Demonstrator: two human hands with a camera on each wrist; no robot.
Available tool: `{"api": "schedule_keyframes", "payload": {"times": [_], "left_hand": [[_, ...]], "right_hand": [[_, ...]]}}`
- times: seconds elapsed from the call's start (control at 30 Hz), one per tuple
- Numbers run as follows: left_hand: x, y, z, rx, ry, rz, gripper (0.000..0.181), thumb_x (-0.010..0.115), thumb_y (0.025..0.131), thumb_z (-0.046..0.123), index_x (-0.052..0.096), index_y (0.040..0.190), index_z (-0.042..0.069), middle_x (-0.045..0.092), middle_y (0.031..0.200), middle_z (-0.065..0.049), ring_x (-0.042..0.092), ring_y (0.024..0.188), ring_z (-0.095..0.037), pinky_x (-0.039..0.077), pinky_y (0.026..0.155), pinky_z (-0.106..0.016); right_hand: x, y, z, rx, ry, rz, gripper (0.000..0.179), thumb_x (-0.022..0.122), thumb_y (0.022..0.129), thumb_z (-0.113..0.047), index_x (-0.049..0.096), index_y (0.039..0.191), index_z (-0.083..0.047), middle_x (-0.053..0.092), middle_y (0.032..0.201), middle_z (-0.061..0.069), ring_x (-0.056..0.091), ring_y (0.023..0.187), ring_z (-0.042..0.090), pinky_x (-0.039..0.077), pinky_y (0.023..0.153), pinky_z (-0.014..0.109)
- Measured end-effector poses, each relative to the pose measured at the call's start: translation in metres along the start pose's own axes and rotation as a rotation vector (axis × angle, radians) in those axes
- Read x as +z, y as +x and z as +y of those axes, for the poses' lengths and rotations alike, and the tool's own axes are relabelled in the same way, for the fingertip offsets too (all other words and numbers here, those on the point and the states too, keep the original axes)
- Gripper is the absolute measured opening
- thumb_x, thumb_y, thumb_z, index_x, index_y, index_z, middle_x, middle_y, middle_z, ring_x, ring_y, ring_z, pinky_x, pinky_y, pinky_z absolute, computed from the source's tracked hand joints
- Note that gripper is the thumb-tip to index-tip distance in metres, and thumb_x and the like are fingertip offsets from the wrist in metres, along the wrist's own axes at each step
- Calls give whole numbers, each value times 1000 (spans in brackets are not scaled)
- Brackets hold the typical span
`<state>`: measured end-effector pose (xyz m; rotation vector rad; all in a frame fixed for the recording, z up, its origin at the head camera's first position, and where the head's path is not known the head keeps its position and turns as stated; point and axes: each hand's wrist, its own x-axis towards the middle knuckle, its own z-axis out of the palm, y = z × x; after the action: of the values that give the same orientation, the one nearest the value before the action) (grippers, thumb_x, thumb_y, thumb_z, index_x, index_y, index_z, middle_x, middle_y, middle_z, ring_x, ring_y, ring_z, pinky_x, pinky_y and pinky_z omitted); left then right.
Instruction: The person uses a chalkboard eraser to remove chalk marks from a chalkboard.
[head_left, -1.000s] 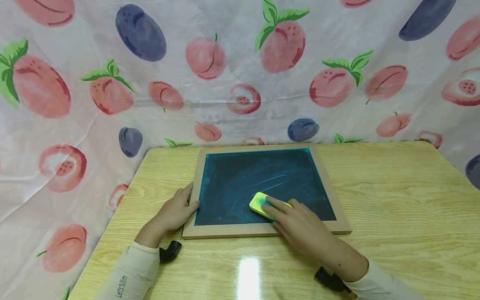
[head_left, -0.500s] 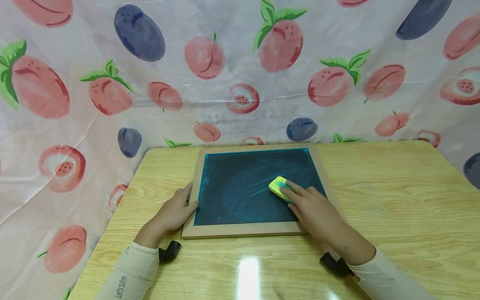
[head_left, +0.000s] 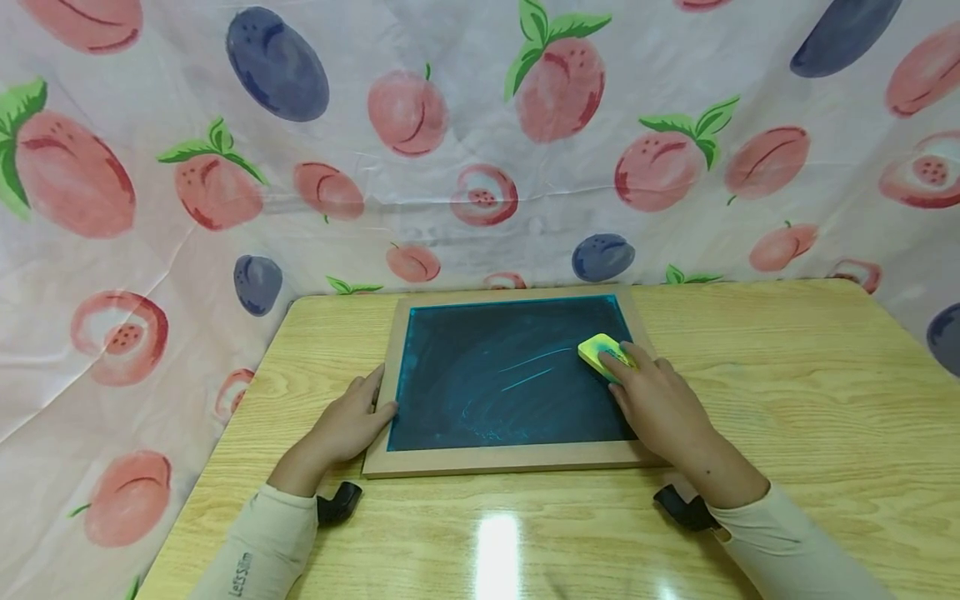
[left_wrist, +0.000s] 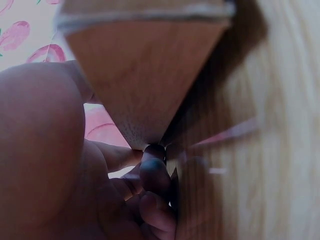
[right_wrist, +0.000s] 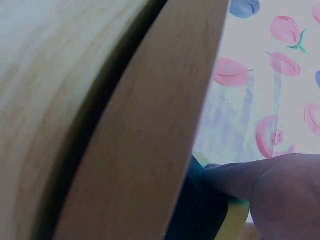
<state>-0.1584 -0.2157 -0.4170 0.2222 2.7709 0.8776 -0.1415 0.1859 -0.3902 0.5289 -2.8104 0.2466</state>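
In the head view a small chalkboard (head_left: 442,358) with a pale wooden frame (head_left: 495,461) lies flat on the table. My right hand (head_left: 667,408) grips a yellow board eraser (head_left: 596,347) with blue-green smudges, near the board's right side. The right wrist view shows the thumb (right_wrist: 232,177) against the eraser (right_wrist: 234,222). Two blue chalk lines (head_left: 527,380) and faint smears mark the dark surface. My left hand (head_left: 348,427) holds the frame's left edge, thumb on top. In the left wrist view its fingertips (left_wrist: 155,175) bend against the side of the frame (left_wrist: 145,75).
The light wood-grain table (head_left: 795,400) extends to both sides of the board. Behind it hangs a white cloth (head_left: 547,183) printed with peaches and plums. A black wrist mount (head_left: 341,504) sits under the left wrist, another black mount (head_left: 684,508) under the right.
My right hand has slid the eraser up and to the right, from the board's lower middle to its right side. The lower chalk line is a bit shorter. The left hand stays put.
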Motion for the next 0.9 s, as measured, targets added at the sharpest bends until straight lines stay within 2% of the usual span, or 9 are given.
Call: {"api": "schedule_keyframes", "payload": {"times": [0.3,0.53,0.7,0.9], "left_hand": [[0,1,0,-17,10,1,68,41,94,44,7,150,24,16,154,-10,13,141,-34,24,105,-59],[0,1,0,-14,5,2,68,41,95,42,7,150,24,17,154,-8,11,142,-34,23,106,-59],[-1,0,1,-18,0,-2,68,41,94,42,7,150,22,17,154,-7,9,142,-34,21,107,-59],[0,1,1,-22,1,-4,68,41,94,43,7,150,22,17,154,-7,8,142,-35,20,107,-60]], "right_hand": [[2,1,1,-6,8,17,40,62,87,-15,55,126,-10,51,123,24,57,94,43,45,84,57],[2,2,0,2,22,-29,40,59,90,-17,53,129,-11,49,129,25,55,102,45,40,90,60],[3,3,-5,-20,28,-43,41,58,90,-17,52,130,-11,47,131,25,53,108,45,42,89,58],[8,1,-16,-69,-2,-31,44,59,90,-20,50,133,-16,47,133,22,58,93,39,48,80,49]]}}
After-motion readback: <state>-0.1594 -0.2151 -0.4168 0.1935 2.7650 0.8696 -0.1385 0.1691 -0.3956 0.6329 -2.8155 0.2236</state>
